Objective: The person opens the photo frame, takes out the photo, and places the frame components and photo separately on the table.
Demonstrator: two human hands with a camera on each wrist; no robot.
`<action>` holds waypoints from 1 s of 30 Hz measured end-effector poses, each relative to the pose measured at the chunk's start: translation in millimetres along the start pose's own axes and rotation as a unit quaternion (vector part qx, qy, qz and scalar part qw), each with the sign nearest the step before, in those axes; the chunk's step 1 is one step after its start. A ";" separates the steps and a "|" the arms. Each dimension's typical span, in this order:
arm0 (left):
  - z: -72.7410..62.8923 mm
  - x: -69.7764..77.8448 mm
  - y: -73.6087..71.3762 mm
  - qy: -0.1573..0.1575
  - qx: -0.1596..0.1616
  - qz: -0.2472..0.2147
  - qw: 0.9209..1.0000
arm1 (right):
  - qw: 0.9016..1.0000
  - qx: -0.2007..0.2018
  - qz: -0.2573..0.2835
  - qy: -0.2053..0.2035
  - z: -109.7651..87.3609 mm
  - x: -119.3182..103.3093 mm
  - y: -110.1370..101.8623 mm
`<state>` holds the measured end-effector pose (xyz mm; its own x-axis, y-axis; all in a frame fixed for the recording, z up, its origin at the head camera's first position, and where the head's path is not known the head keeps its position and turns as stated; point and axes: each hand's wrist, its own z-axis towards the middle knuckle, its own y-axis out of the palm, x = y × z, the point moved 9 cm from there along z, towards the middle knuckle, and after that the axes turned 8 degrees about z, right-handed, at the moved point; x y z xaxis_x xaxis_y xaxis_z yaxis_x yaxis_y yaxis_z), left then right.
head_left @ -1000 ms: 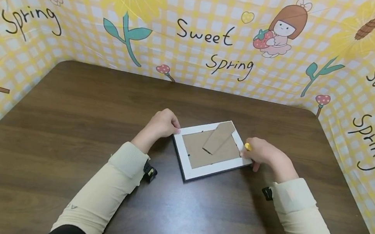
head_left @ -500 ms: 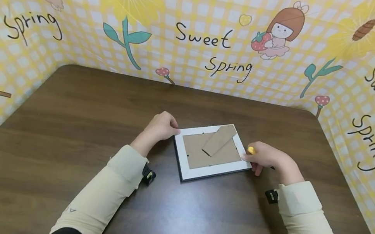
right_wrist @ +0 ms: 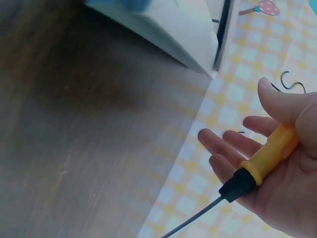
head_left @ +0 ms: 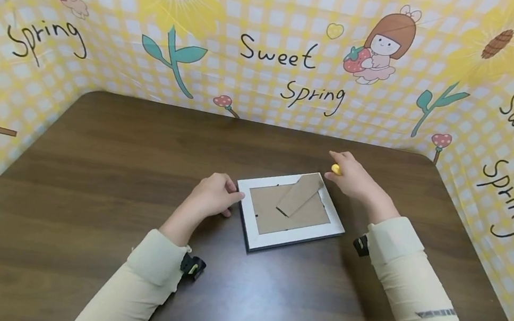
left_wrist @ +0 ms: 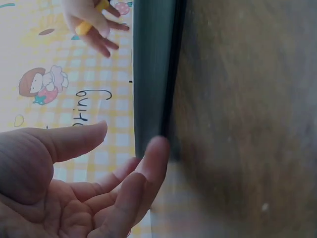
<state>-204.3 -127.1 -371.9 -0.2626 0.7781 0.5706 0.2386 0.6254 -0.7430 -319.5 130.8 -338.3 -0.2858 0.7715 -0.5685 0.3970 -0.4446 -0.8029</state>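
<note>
A picture frame (head_left: 257, 211) lies back side up on the table, with a white border, brown backing board and a brown stand flap (head_left: 299, 197) across it. My left hand (head_left: 213, 195) is at its left edge, fingers loosely bent and thumb beside the border. In the left wrist view, a fingertip is close to the frame's dark side (left_wrist: 151, 74); contact is unclear. My right hand (head_left: 356, 180) hovers by the far right corner, apart from the frame. It holds a screwdriver (right_wrist: 271, 155) with a yellow handle across the palm, other fingers spread, and the metal shaft (right_wrist: 193, 219) pointing away.
The brown wooden table (head_left: 113, 191) extends around the frame on all sides. A yellow checked cloth (head_left: 286, 3) with cartoon prints hangs as a wall behind and at both sides of it. Each wrist wears a small black camera.
My right hand has left the frame's near right corner and moved up to the far right corner with the screwdriver. My left hand has loosened and slid back along the left edge.
</note>
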 end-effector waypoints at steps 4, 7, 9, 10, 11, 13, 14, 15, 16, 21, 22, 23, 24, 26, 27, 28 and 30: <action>-3.6 -1.2 10.0 -0.015 -0.022 -0.009 1.000 | 0.999 -0.028 -0.019 -0.009 10.5 -4.9 9.5; -4.0 -0.6 18.6 -0.014 -0.045 -0.005 0.999 | 0.998 -0.054 -0.030 -0.014 14.1 -7.3 19.3; -3.8 1.1 22.7 -0.007 -0.054 0.002 0.998 | 0.997 -0.063 -0.035 -0.016 15.5 -7.4 24.5; -3.6 2.4 23.8 -0.002 -0.055 0.008 0.998 | 0.997 -0.064 -0.036 -0.019 15.7 -7.6 26.2; -3.1 3.6 24.5 0.002 -0.055 0.013 0.998 | 0.997 -0.064 -0.038 -0.020 16.2 -7.5 27.6; -2.1 5.3 24.8 0.009 -0.051 0.024 0.998 | 0.997 -0.062 -0.039 -0.019 16.5 -7.1 29.0; -1.8 5.9 24.6 0.012 -0.049 0.028 0.998 | 0.997 -0.061 -0.038 -0.014 16.8 -6.1 29.4; -1.4 6.3 24.5 0.014 -0.049 0.033 0.998 | 0.997 -0.061 -0.039 -0.011 17.3 -5.6 29.8; -0.8 6.6 24.6 0.013 -0.049 0.034 0.998 | 0.997 -0.061 -0.038 -0.006 17.6 -4.7 29.7; 2.7 8.6 25.0 0.013 -0.053 0.037 0.998 | 0.997 -0.060 -0.031 0.021 18.6 -0.1 29.0; 3.6 8.7 24.9 0.012 -0.053 0.036 0.998 | 0.997 -0.061 -0.030 0.024 18.2 0.4 28.8; 4.5 8.9 24.7 0.012 -0.054 0.035 0.998 | 0.997 -0.061 -0.029 0.029 17.8 1.2 28.8; 5.4 9.0 24.3 0.012 -0.054 0.033 0.998 | 0.997 -0.063 -0.029 0.033 17.4 2.1 29.0; 7.6 9.1 23.4 0.014 -0.054 0.029 0.998 | 0.997 -0.065 -0.033 0.037 16.3 3.0 29.1; 8.6 9.0 22.9 0.015 -0.054 0.025 0.998 | 0.996 -0.067 -0.034 0.038 15.8 3.1 29.3; 9.8 8.9 22.0 0.015 -0.053 0.022 0.998 | 0.996 -0.068 -0.034 0.039 15.0 3.4 29.4; 12.0 8.6 20.6 0.015 -0.053 0.016 0.998 | 0.996 -0.070 -0.037 0.042 13.9 4.3 29.4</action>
<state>-212.9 -108.2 -386.4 -0.2258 0.7977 0.5591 0.3440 0.6023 -0.7204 -321.2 114.8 -366.9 -0.2472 0.8372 -0.4879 0.4974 -0.3224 -0.8054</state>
